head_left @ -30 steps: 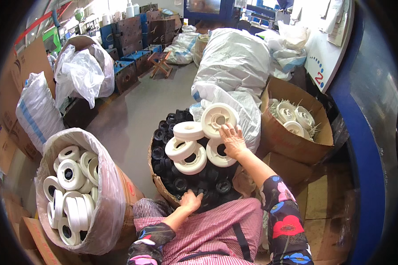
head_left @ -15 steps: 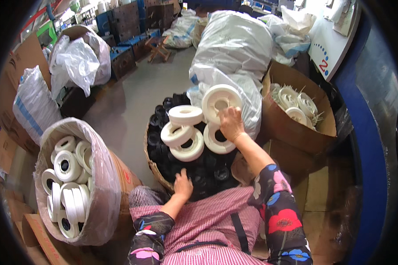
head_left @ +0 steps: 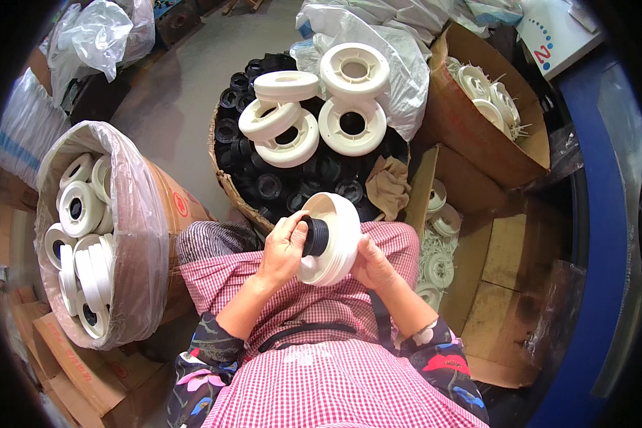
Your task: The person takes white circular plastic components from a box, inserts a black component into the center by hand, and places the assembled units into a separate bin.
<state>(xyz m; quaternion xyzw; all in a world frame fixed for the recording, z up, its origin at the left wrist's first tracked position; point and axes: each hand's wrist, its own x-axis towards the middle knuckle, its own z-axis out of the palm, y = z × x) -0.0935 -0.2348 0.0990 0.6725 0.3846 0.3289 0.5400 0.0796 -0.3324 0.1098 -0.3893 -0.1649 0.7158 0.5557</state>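
Observation:
Above my lap my right hand [head_left: 374,265] grips the rim of a white plastic wheel-shaped part [head_left: 342,232], which is tilted with its hollow side toward the left. My left hand [head_left: 284,250] pinches a black threaded ring [head_left: 315,237] at the middle of that hollow. How far the ring sits in the hole is hidden. Just beyond my hands, several more white parts [head_left: 353,125] lie on a heap of black rings [head_left: 267,185] in a large round container [head_left: 225,182]. A beige cloth [head_left: 388,187] lies at its near right edge.
On the left stands a plastic-lined carton [head_left: 139,250] filled with white parts, some with black centres. A cardboard box [head_left: 471,121] at right holds white parts and scraps. Below it is an open carton [head_left: 492,307] with more. White sacks [head_left: 399,78] lie behind; a blue panel [head_left: 595,285] runs along the right.
My right hand has brought a white part back to my lap. My left hand has lifted a black ring from the heap to it. The view has tipped downward.

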